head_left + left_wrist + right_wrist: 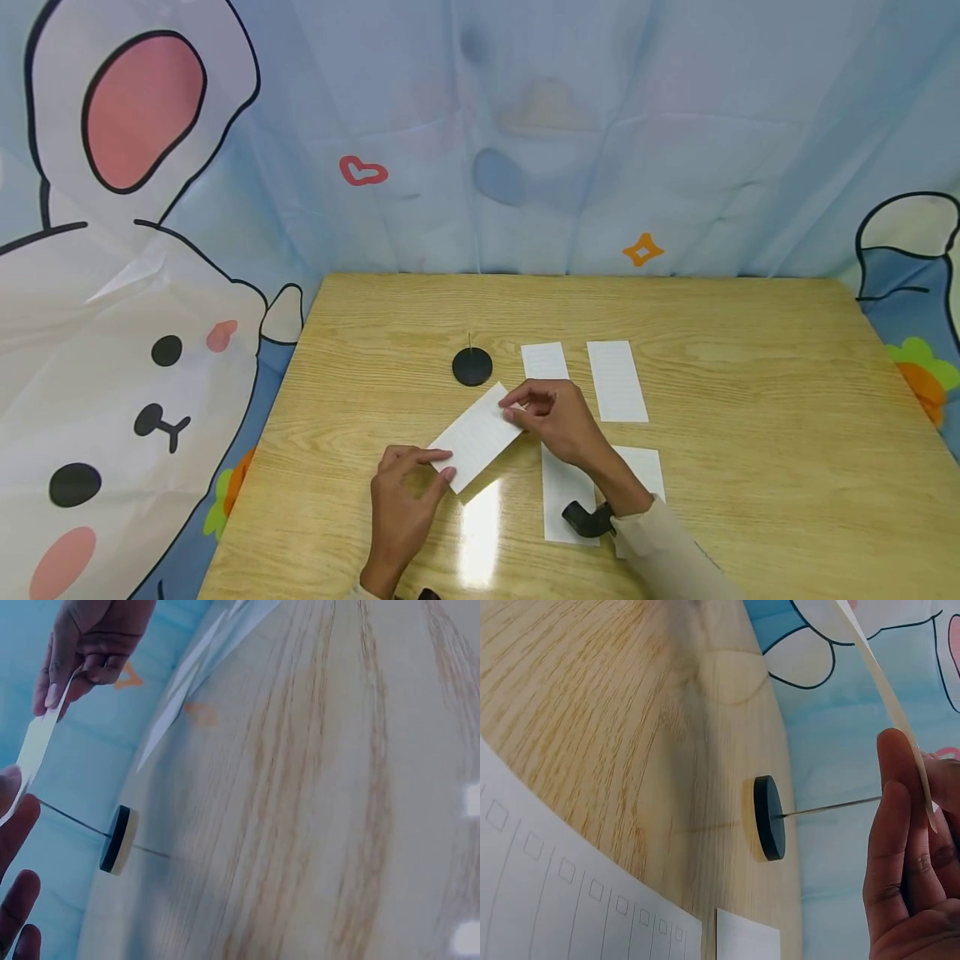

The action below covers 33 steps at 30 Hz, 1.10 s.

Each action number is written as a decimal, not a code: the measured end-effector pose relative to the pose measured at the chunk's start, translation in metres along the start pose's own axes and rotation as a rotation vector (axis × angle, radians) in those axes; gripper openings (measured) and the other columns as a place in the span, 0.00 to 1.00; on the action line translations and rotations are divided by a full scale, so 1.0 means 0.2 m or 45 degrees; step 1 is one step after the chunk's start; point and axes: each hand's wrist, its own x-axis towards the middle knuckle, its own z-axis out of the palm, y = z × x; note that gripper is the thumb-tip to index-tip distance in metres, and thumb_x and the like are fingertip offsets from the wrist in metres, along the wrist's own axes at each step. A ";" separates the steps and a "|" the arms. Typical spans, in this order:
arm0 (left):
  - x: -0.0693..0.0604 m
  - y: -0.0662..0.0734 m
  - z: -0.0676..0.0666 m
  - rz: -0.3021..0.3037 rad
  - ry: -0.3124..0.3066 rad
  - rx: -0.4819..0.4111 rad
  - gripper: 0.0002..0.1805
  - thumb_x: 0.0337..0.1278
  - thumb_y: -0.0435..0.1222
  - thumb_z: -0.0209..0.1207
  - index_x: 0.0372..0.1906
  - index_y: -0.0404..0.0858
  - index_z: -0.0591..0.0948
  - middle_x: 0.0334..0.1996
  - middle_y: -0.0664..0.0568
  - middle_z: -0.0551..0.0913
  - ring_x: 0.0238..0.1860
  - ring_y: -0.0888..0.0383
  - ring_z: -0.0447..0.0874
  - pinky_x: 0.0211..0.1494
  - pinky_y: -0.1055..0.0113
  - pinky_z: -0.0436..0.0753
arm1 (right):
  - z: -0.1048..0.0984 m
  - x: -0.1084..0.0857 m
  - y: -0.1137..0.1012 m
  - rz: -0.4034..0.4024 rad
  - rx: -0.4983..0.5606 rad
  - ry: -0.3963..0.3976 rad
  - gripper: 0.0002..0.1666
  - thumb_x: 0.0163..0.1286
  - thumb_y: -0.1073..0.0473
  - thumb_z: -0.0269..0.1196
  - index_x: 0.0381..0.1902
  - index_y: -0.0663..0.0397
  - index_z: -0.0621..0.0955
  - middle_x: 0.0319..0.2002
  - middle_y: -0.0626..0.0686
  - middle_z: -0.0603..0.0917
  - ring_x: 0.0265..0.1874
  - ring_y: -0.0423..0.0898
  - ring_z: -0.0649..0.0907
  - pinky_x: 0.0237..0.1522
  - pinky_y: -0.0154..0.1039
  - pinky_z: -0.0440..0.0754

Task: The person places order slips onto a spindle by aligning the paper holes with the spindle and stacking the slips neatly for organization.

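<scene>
A white paper slip (477, 437) is held above the table between both hands. My left hand (401, 498) pinches its lower left end between thumb and fingers. At the upper right end, my right hand (557, 418) pinches the slip with thumb and forefinger. Behind the slip stands a round black base with a thin upright spike, a paper spike (472, 367). In the right wrist view the spike holder (770, 819) shows side-on, its spike bare along the part that is visible. The slip (39, 746) appears nearly edge-on in the left wrist view.
Several more slips lie on the wooden table (750, 375): one upper slip (617, 381), another partly behind my right hand (544, 360), and two under my right forearm, including a lower slip (568, 496). Printed checkboxes show on a slip (570, 892). A cartoon curtain (525, 150) hangs behind.
</scene>
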 end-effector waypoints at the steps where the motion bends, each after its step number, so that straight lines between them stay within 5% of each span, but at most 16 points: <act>1: 0.00 0.00 0.00 0.004 0.024 -0.008 0.14 0.52 0.34 0.79 0.42 0.55 0.92 0.41 0.65 0.87 0.50 0.62 0.78 0.61 0.56 0.77 | 0.00 0.00 0.00 -0.007 0.008 0.006 0.04 0.68 0.60 0.75 0.40 0.46 0.91 0.15 0.65 0.79 0.14 0.34 0.66 0.20 0.29 0.62; 7: 0.01 0.01 0.00 0.022 0.141 -0.061 0.14 0.54 0.30 0.78 0.41 0.52 0.93 0.37 0.59 0.84 0.47 0.62 0.79 0.58 0.61 0.79 | 0.01 -0.01 -0.02 -0.021 0.060 -0.001 0.05 0.68 0.59 0.76 0.41 0.48 0.91 0.18 0.70 0.80 0.14 0.34 0.68 0.23 0.30 0.66; 14: 0.05 0.02 -0.03 -0.026 0.172 -0.106 0.11 0.56 0.29 0.76 0.41 0.48 0.93 0.36 0.57 0.85 0.46 0.61 0.79 0.58 0.56 0.78 | 0.01 -0.01 -0.03 0.036 0.076 -0.060 0.08 0.65 0.59 0.78 0.40 0.49 0.88 0.20 0.72 0.82 0.15 0.41 0.75 0.25 0.31 0.69; 19: 0.08 0.03 -0.05 -0.029 0.155 -0.119 0.10 0.57 0.30 0.76 0.41 0.48 0.93 0.37 0.55 0.85 0.46 0.61 0.78 0.59 0.50 0.76 | 0.00 0.00 -0.04 0.036 0.057 -0.068 0.08 0.65 0.60 0.77 0.39 0.50 0.88 0.22 0.70 0.85 0.18 0.52 0.84 0.25 0.32 0.72; 26: 0.13 0.06 -0.09 -0.030 0.104 -0.091 0.11 0.58 0.29 0.75 0.42 0.49 0.93 0.38 0.55 0.83 0.46 0.61 0.78 0.61 0.47 0.77 | 0.00 0.01 -0.08 0.009 0.006 -0.023 0.03 0.70 0.58 0.74 0.39 0.46 0.88 0.26 0.57 0.89 0.16 0.40 0.77 0.23 0.31 0.69; 33: 0.18 0.07 -0.12 0.006 0.076 -0.054 0.11 0.59 0.30 0.75 0.42 0.50 0.93 0.38 0.55 0.82 0.46 0.61 0.78 0.60 0.44 0.79 | -0.01 0.03 -0.09 -0.018 -0.048 -0.007 0.04 0.70 0.57 0.74 0.40 0.45 0.88 0.36 0.51 0.89 0.23 0.52 0.85 0.26 0.33 0.78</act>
